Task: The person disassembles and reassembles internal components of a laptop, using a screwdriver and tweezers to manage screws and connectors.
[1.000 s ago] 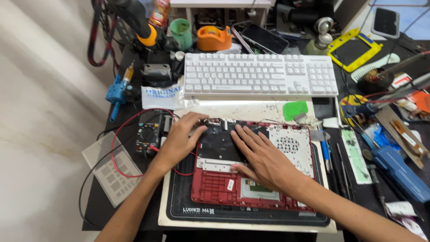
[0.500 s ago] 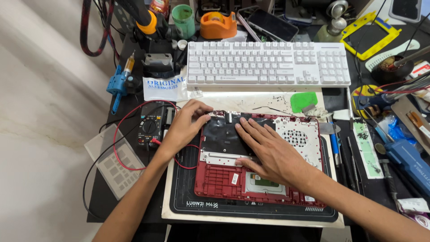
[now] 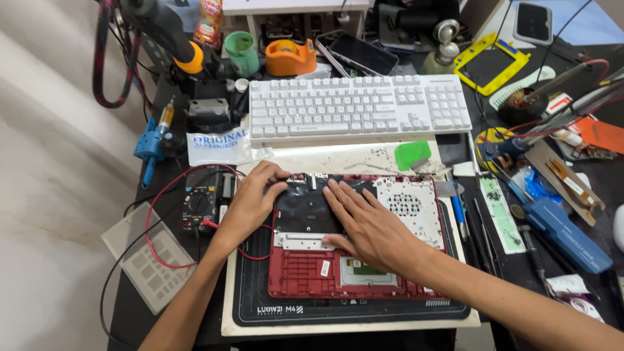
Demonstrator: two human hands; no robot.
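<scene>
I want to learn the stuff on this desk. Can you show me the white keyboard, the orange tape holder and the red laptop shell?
white keyboard [image 3: 359, 106], head view, middle of its keys.
orange tape holder [image 3: 290, 58], head view, its front side.
red laptop shell [image 3: 305, 273], head view, bare lower left part.

red laptop shell [image 3: 312, 276], white keyboard [image 3: 357, 107], orange tape dispenser [image 3: 290, 57], green cup [image 3: 242, 52], black mat [image 3: 250, 292]
</scene>
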